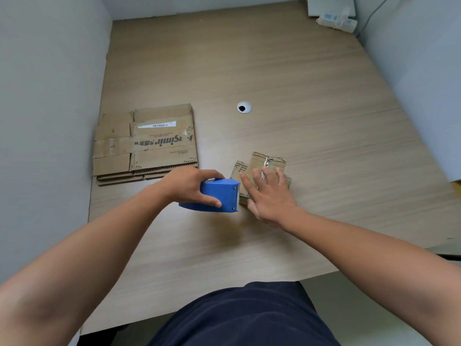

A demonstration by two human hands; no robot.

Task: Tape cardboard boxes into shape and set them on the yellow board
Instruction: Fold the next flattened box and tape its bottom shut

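One blue dispenser [217,193]. One small box [272,161]. One stack [149,143] of flat boxes, several layers, exact number unclear. One grommet [244,107] in one counter [299,83]. One power strip [336,21]. Two grips: left grip [189,183], right grip [270,197].

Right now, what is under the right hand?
The right hand presses flat on a small cardboard box on the desk. A shiny tape strip shows past the fingers. The box's near part is covered by the palm; the left hand holds the blue tape dispenser beside it.
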